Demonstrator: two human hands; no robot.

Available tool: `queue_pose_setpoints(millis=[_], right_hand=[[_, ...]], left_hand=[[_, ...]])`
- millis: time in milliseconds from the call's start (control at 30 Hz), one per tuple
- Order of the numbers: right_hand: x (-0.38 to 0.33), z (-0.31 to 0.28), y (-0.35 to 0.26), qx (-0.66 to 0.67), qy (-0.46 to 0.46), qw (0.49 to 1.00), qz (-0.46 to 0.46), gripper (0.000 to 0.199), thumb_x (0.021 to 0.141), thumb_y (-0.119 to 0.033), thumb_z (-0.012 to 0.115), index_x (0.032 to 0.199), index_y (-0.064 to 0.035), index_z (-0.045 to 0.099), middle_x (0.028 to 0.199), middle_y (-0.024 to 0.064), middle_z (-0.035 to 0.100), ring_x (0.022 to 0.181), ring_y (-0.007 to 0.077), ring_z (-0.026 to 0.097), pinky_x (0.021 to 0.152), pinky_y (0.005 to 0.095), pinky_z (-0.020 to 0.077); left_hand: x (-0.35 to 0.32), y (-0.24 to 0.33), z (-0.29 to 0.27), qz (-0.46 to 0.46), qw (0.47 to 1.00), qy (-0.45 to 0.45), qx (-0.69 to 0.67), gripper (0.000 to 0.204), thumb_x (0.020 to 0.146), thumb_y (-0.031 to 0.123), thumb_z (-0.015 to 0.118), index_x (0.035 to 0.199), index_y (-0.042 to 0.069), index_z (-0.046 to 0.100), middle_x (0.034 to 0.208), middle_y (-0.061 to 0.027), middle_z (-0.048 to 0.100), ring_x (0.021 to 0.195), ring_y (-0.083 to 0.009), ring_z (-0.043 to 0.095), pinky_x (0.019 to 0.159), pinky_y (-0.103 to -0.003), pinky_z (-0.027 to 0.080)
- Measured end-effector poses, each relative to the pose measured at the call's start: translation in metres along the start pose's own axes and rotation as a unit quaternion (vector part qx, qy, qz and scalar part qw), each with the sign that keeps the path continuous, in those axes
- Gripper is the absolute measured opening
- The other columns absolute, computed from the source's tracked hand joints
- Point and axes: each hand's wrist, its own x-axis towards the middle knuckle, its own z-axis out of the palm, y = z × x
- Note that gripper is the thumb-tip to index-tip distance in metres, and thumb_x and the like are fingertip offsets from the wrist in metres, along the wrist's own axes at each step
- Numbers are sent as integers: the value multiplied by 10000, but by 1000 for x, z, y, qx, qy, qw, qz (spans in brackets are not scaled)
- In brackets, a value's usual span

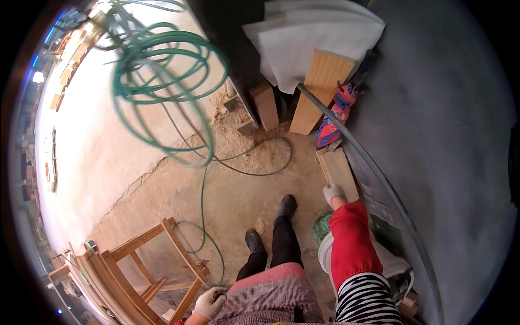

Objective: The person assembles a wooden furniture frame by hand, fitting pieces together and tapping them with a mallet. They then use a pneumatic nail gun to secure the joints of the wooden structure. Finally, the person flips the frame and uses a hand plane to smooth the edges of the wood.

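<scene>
A: Biggest first?
B: Grey wall, R side. Green hose coil, upper L, blurred. Wooden frame, lower L.
A: Board?
B: Pale board, R of ctr, nr wall foot, below red-blue pkg.
A: Hands?
B: Both gloved. R hand at board's near end, grip can't tell. L hand beside frame, open/closed can't tell.

One gloved left hand and one gloved right hand make two, matched by two dark shoes. There is one coiled green hose, one thick grey hose, one red-and-blue bag and one wooden frame. Two upright wooden boards stand alongside at least two white sheets.
</scene>
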Motion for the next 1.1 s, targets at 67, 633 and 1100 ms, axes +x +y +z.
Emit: queue_pose_setpoints(millis=[67, 633, 1100], right_hand=[[58, -11, -15, -11, 29, 1000, 7, 310, 868, -271, 526, 1106, -91, 611, 1159, 213, 626, 1067, 393, 603, 895, 477, 491], [336, 8, 25, -48, 136, 988, -61, 517, 899, -325, 573, 1320, -34, 497, 1324, 232, 522, 1217, 376, 505, 1022, 420, 389], [257, -53, 3, 69, 213, 966, -131, 478, 898, -359, 600, 1226, -15, 558, 1200, 213, 595, 1107, 354, 565, 920, 413, 445]], left_hand=[[12, 14, 17, -67, 991, 3, -112, 217, 917, 90, 585, 1109, -8, 608, 926, -60, 670, 849, -127, 627, 784, -274, 514], [104, 14, 58, -97, 991, 10, -91, 202, 930, 82, 563, 1116, 17, 604, 905, -43, 612, 797, -124, 564, 711, -261, 487], [153, 16, 38, -218, 916, 72, -328, 264, 949, 114, 558, 1179, -12, 530, 958, -112, 651, 872, -214, 648, 819, -327, 529]])
